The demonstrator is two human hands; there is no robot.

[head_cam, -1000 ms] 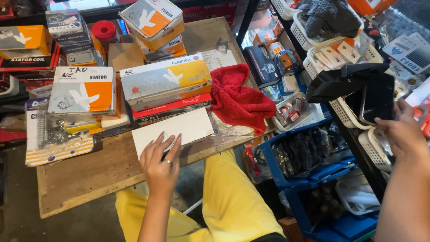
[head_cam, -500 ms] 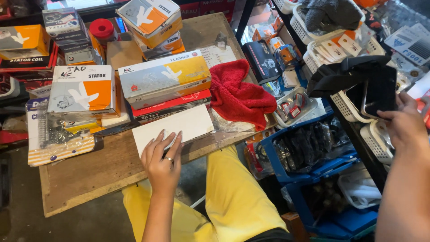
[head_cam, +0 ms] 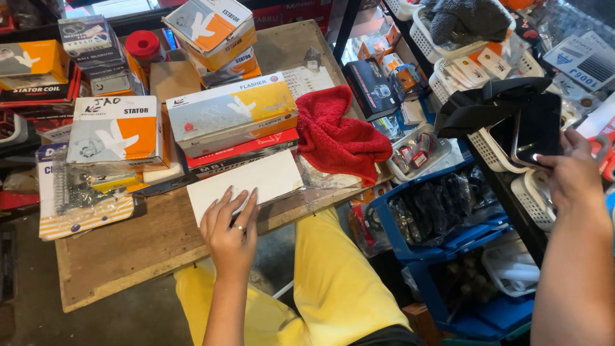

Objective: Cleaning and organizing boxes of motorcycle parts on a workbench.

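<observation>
Left hand: lies open and flat, fingers together, fingertips pressing the near edge of a flat white box; grips nothing. Right hand: closes around the edge of a dark smartphone, held up off to the right by the shelving, screen dark, thumb on the glass.

Wooden counter: carries everything on the left; worn, bare along the near edge.
Long yellow-and-white carton: sits on a stack just behind the white box, with an orange-and-white carton to its left.
Red cloth: lies crumpled at the counter's right end, just beside the white box.
Blue crate: stands below, full of dark bagged parts.

Flat white box: rests at the counter's front edge, its near left part under the left hand. Looks light, thin and stiff, of plain card; probably slides easily on the wood and dents if squeezed. Best taken by the two long edges, or lifted from the near edge with a thumb beneath.

Smartphone: looks rigid, smooth and slippery, with breakable glass. Best held by the side rims, not the faces.
</observation>
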